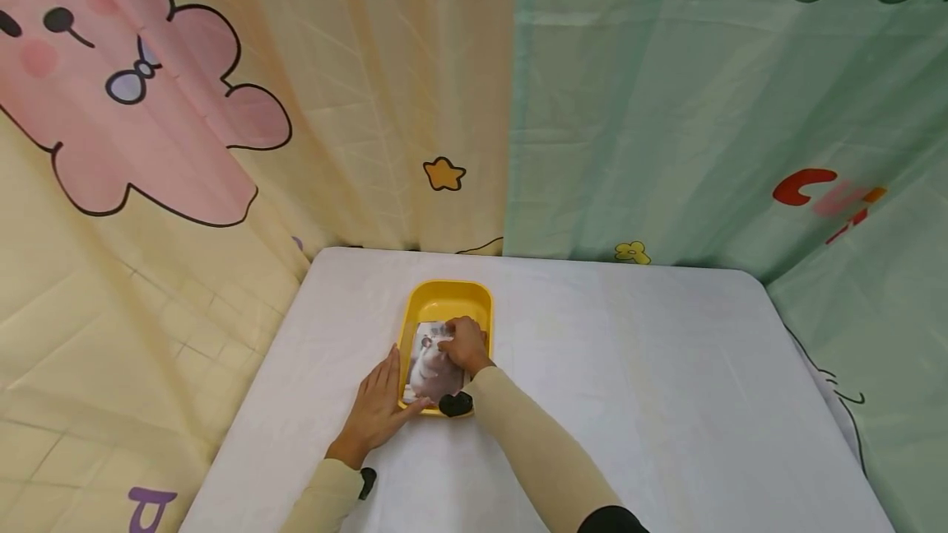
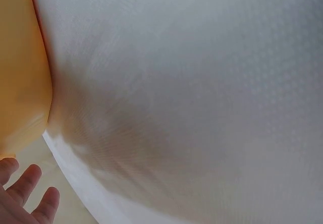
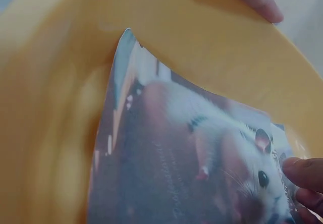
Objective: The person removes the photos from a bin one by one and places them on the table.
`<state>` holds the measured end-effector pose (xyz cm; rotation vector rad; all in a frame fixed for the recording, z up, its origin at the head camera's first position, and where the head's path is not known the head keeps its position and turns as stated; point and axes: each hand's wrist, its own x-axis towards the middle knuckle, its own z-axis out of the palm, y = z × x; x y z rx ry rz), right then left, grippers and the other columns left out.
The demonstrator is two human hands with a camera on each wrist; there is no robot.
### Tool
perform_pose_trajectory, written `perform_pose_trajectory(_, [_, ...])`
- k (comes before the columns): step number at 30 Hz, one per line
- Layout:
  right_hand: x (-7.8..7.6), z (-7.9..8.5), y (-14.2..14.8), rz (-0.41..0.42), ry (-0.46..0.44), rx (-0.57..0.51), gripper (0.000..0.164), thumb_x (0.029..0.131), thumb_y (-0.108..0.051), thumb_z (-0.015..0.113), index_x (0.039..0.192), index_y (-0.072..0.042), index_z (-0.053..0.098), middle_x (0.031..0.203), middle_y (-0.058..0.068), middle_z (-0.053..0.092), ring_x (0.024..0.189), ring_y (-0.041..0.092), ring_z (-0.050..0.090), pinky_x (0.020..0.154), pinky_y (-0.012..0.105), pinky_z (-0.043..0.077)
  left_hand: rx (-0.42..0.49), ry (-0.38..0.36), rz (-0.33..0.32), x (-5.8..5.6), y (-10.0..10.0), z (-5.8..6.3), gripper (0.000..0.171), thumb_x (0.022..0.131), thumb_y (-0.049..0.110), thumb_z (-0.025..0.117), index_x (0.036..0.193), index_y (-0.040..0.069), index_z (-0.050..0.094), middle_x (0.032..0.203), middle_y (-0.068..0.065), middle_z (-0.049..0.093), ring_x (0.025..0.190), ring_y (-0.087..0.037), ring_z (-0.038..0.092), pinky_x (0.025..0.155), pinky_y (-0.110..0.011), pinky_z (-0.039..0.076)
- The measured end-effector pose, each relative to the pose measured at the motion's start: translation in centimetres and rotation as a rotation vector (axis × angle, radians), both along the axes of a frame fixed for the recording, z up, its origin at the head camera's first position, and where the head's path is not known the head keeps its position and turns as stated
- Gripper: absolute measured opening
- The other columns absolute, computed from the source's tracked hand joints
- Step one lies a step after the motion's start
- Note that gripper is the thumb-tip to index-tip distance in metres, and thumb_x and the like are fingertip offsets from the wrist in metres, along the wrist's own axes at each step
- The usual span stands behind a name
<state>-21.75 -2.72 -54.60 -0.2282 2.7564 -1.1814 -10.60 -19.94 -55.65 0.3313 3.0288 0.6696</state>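
A yellow tray [image 1: 447, 294] stands on the white table, and a printed picture sheet [image 1: 432, 368] lies inside it. In the right wrist view the sheet [image 3: 202, 133] shows a white mouse-like animal, and one corner lifts off the tray's floor. My right hand [image 1: 468, 345] reaches into the tray and pinches the sheet's far edge, with the thumb [image 3: 305, 172] on its printed face. Outside the tray, my left hand [image 1: 378, 405] rests against its left side, fingers straight along the wall and thumb at the near rim.
The white table [image 1: 629, 377] reaches out to the right of the tray. Behind it hang a yellow curtain [image 1: 355, 146] with a pink bear print and a green curtain [image 1: 629, 105]. Black bands [image 1: 455, 404] sit at the wrists.
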Motion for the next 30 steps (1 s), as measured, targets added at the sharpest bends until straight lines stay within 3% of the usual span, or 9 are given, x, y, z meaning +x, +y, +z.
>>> perform_pose_trajectory(7, [0.11, -0.40, 0.03, 0.001, -0.029, -0.065, 0.033, 0.083, -0.006, 0.074, 0.113, 0.005, 0.067, 0.112, 0.017, 0.066, 0.109, 0.033, 0.060, 0.095, 0.045, 0.048, 0.005, -0.018, 0.010, -0.02, 0.04, 0.01, 0.101, 0.088, 0.058, 0.055, 0.150, -0.009, 0.012, 0.158, -0.022, 0.017, 0.140, -0.038, 0.026, 0.112, -0.055, 0.022])
perform_pose_trajectory(15, [0.09, -0.90, 0.00, -0.024, -0.049, -0.114, 0.030, 0.081, -0.005, 0.075, 0.109, 0.004, 0.069, 0.105, 0.016, 0.068, 0.099, 0.030, 0.063, 0.085, 0.040, 0.054, 0.006, -0.031, 0.009, 0.01, 0.08, 0.11, 0.100, 0.089, 0.057, 0.055, 0.150, -0.010, 0.011, 0.158, -0.022, 0.017, 0.140, -0.038, 0.025, 0.112, -0.055, 0.021])
perform_pose_trajectory(23, [0.30, -0.66, -0.07, -0.045, -0.081, -0.190, 0.009, 0.083, -0.003, 0.070, 0.092, -0.002, 0.072, 0.090, 0.007, 0.068, 0.079, 0.020, 0.062, 0.069, 0.032, 0.055, 0.009, -0.028, 0.007, 0.08, 0.03, 0.22, 0.100, 0.089, 0.056, 0.055, 0.149, -0.010, 0.011, 0.157, -0.022, 0.017, 0.140, -0.038, 0.025, 0.112, -0.055, 0.022])
perform_pose_trajectory(30, [0.51, -0.28, 0.00, -0.044, -0.078, -0.231, 0.006, 0.082, -0.001, 0.071, 0.088, -0.002, 0.073, 0.083, 0.006, 0.067, 0.071, 0.016, 0.060, 0.063, 0.030, 0.054, 0.008, -0.005, 0.004, 0.09, 0.06, 0.13, 0.099, 0.088, 0.055, 0.057, 0.149, -0.010, 0.013, 0.157, -0.023, 0.018, 0.139, -0.039, 0.027, 0.110, -0.056, 0.025])
